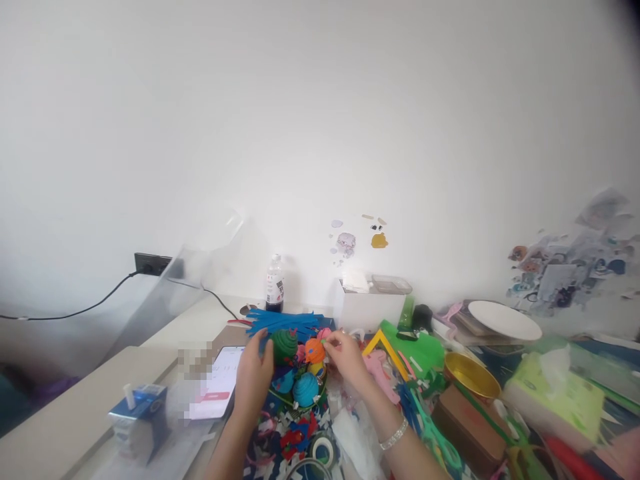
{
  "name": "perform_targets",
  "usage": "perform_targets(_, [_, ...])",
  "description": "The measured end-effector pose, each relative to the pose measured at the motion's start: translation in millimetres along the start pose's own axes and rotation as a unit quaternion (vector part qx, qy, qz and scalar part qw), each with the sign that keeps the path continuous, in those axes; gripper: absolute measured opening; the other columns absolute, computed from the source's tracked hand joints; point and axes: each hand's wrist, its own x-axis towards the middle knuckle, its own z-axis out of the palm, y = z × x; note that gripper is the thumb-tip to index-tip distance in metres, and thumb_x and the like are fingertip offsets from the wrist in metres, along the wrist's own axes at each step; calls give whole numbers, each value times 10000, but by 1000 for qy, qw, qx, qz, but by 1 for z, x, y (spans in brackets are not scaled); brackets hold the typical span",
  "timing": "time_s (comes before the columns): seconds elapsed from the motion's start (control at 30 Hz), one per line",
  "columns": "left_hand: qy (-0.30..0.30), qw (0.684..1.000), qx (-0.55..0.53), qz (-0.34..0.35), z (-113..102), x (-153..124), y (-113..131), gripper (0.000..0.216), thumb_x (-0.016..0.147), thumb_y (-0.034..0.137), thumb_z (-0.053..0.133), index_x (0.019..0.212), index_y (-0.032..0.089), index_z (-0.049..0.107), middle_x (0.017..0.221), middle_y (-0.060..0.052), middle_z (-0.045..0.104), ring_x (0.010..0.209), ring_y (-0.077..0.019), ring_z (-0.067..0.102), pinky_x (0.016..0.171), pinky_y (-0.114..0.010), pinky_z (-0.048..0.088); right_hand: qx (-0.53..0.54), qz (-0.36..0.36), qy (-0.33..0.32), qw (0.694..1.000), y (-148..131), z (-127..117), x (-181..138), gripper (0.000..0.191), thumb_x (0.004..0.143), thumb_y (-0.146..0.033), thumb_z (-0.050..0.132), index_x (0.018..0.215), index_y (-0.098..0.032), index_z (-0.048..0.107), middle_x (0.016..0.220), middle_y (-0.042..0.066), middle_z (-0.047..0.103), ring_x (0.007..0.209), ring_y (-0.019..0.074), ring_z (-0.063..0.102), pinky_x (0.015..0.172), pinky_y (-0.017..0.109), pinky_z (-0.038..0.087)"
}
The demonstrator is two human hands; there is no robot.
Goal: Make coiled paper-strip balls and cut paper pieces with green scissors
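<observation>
My left hand rests against a green coiled paper ball, with its fingers curled at the ball's left side. My right hand pinches a small green strip next to an orange coiled ball. A teal ball lies just below them, between my two hands. A bundle of blue paper strips lies right behind the balls.
A tablet lies left of my hands, with a small blue carton nearer the desk's edge. A bottle and a white box stand at the wall. Green sheets, a gold bowl, tissues, tape and paper scraps crowd the right.
</observation>
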Motion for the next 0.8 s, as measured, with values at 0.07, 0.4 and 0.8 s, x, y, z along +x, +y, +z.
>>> perform_targets(0.07, [-24,1000,-16,1,0,1,0,463,835,443,354,1191,163,449,1169,-139,578,1087,-278,534,879,-437,441,35,10,7,999,-2,-5,-4,127,736,-230,509,655,-173,588,684,24,630,681,189,570,628,279,413])
perform_targets(0.4, [-77,994,-76,33,2,5,-10,579,631,389,635,1157,194,489,1195,-116,557,1134,-304,496,941,-480,395,156,64,48,984,-5,-17,-10,194,719,-322,536,752,-151,622,734,55,663,714,200,600,598,270,447])
perform_targets(0.8, [-34,972,-191,-134,-19,7,8,629,664,547,599,1164,180,490,1093,-130,622,942,-288,620,785,-425,504,136,90,33,986,11,12,-2,167,727,-286,523,698,-146,609,670,40,650,629,182,600,562,266,442])
